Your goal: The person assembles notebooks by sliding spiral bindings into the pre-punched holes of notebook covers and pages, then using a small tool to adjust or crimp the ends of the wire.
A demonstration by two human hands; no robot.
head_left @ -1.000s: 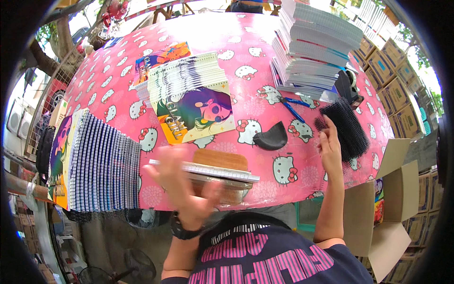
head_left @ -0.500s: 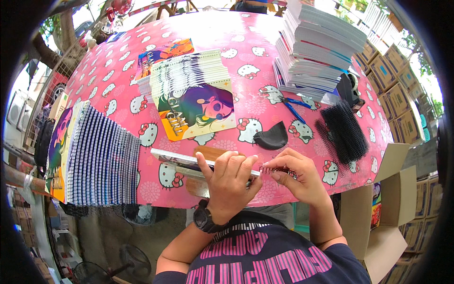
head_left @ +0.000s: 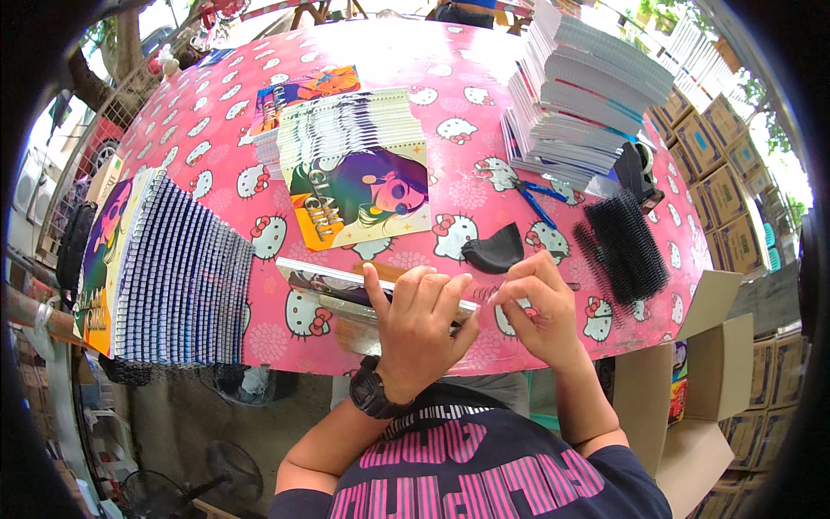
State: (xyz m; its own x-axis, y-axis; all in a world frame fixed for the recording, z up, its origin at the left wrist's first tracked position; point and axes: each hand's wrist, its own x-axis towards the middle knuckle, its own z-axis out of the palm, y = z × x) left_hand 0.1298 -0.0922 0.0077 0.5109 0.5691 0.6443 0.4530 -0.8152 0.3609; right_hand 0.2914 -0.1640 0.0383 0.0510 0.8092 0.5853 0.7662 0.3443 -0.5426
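My left hand (head_left: 422, 318), with a dark watch at the wrist, is closed over an unbound notebook (head_left: 311, 278) stood on its long edge near the front of the table. At the notebook's right end, my right hand (head_left: 543, 316) pinches a thin dark spiral coil (head_left: 486, 293), its fingertips beside the page corner. Part of the coil is hidden behind those fingers. Just beyond, a black curved pad (head_left: 495, 249) lies on the cloth. Under the notebook shows a wooden piece (head_left: 378, 271), mostly covered.
Coil-bound notebooks (head_left: 186, 277) stand in a row at left. A fanned pile of punched notebooks (head_left: 359, 186) lies ahead. Blue-handled pliers (head_left: 538, 204), a bundle of black coils (head_left: 622, 251) and a tall paper stack (head_left: 579, 95) occupy the right. An open carton (head_left: 683, 415) stands below.
My right hand has shifted slightly up at the coil, its fingers now more bunched. The notebook has tilted a little, its left end higher. The view has moved slightly.
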